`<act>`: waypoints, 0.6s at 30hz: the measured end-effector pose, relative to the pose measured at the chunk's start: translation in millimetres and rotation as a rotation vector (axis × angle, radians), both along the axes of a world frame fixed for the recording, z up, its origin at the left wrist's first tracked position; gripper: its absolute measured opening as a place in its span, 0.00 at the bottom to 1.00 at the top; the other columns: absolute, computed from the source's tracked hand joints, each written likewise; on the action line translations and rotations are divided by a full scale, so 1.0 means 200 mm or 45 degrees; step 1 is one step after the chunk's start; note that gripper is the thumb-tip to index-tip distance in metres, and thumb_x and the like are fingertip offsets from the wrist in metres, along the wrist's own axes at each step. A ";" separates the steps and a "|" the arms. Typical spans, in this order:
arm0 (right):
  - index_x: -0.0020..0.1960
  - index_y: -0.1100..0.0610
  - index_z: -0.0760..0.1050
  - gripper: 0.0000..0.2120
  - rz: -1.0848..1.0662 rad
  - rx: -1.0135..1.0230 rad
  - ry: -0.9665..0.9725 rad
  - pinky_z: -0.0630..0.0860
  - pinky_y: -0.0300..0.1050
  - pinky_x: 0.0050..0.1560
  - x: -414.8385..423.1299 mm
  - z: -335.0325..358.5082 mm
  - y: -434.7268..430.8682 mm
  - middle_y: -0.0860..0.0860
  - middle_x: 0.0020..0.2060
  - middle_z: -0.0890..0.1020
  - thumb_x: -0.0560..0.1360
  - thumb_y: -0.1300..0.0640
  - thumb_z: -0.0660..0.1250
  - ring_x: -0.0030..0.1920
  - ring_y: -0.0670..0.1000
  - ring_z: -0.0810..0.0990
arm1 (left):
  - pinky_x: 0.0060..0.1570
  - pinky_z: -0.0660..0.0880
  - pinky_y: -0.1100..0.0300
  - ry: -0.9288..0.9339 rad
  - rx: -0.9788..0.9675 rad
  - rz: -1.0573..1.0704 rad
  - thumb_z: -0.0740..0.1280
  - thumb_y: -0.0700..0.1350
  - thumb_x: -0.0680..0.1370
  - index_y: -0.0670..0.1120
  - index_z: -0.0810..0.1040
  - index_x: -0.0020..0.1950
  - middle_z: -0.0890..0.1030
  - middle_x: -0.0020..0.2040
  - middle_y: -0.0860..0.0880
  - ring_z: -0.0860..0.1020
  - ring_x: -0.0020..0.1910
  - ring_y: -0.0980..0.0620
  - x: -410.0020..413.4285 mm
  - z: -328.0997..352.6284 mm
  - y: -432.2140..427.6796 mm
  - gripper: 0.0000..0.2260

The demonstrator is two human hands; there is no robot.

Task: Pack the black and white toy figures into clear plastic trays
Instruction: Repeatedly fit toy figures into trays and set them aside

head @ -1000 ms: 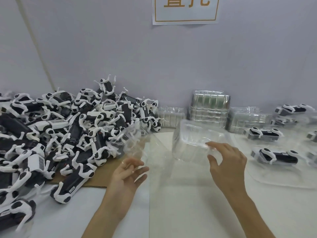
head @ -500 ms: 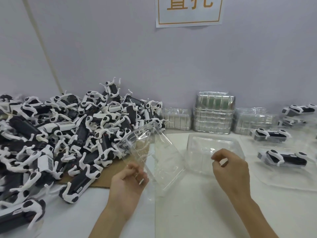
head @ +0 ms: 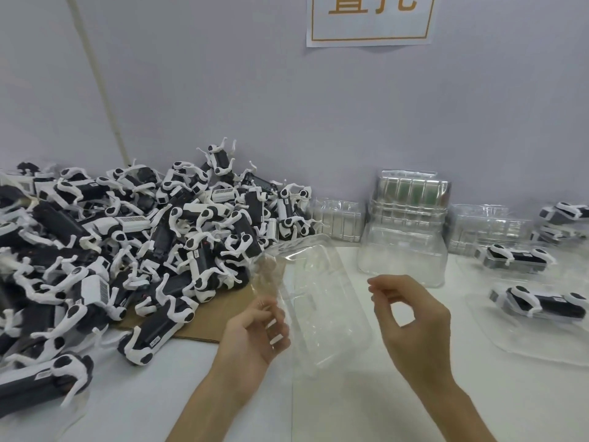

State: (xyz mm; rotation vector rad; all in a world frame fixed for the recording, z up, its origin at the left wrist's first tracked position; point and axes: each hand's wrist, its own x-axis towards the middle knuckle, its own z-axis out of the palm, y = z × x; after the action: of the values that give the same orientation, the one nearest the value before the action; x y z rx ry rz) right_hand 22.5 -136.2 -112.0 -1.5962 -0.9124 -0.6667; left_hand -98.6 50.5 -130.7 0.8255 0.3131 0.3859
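A big heap of black and white toy figures point(head: 127, 244) covers the left of the table. My left hand point(head: 251, 336) grips the left edge of a clear plastic tray point(head: 322, 301), which it holds tilted above the table in the middle. My right hand point(head: 414, 327) hovers to the right of that tray with thumb and forefinger curled into a ring, holding nothing. Behind it a second clear tray point(head: 401, 263) stands on the table.
Stacks of clear trays point(head: 411, 199) line the back wall. Packed figures point(head: 541, 303) lie in clear plastic at the right. Brown cardboard point(head: 229, 301) lies under the heap. A paper sign point(head: 369, 20) hangs on the wall.
My right hand has let go of the second tray, which now rests at the back. My left hand has brought its tray towards the middle and tilted it flatter.
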 end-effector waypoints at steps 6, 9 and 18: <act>0.62 0.53 0.80 0.21 0.259 -0.377 -0.207 0.75 0.36 0.55 -0.10 -0.02 0.04 0.44 0.55 0.79 0.71 0.67 0.72 0.57 0.44 0.79 | 0.34 0.74 0.57 -0.087 0.162 -0.221 0.64 0.36 0.71 0.44 0.82 0.50 0.78 0.45 0.44 0.75 0.34 0.47 -0.02 0.01 -0.03 0.12; 0.64 0.48 0.77 0.24 0.259 -0.526 -0.199 0.75 0.36 0.57 -0.10 -0.03 0.04 0.41 0.59 0.75 0.71 0.64 0.71 0.60 0.41 0.76 | 0.38 0.75 0.55 -0.132 0.269 -0.334 0.66 0.39 0.72 0.44 0.80 0.55 0.79 0.56 0.44 0.77 0.36 0.46 -0.03 0.02 -0.04 0.13; 0.58 0.46 0.76 0.25 0.237 -0.576 -0.264 0.73 0.35 0.52 -0.09 -0.03 0.06 0.37 0.52 0.76 0.67 0.66 0.77 0.55 0.41 0.74 | 0.44 0.78 0.53 -0.182 0.397 -0.508 0.66 0.40 0.73 0.46 0.80 0.58 0.78 0.66 0.44 0.82 0.40 0.45 -0.05 0.04 -0.06 0.14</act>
State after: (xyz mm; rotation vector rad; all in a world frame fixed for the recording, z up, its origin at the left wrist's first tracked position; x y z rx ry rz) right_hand 4.8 -123.2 -118.9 -1.8266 -1.4238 -0.5231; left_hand -108.7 37.9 -122.4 1.1335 -0.0506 0.1178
